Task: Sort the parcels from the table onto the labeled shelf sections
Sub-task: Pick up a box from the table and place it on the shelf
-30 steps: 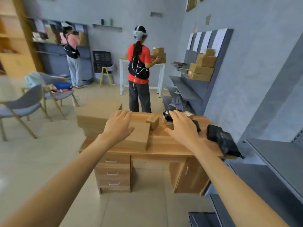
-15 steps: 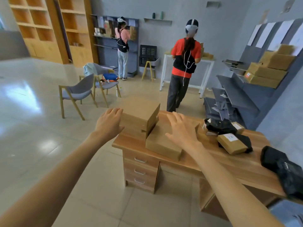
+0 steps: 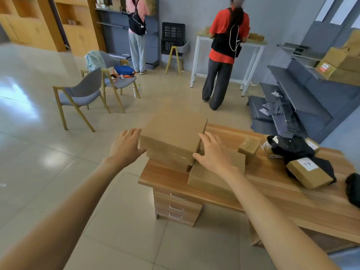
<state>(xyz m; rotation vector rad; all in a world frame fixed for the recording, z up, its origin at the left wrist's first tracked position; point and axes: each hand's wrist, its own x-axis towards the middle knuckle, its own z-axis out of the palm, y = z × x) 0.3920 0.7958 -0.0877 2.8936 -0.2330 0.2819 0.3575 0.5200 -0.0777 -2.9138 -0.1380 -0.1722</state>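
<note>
Both hands now bracket the top flat parcel stacked at the bench corner, having closed in: left hand and right hand with fingers spread flat against its sides, lift apparently imminent.

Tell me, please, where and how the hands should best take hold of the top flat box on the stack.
Probably by its two opposite side edges, left hand from the left, right hand from the right. The top flat box is wide and thin, and its sides overhang the lower boxes, leaving room for fingers underneath.
</note>
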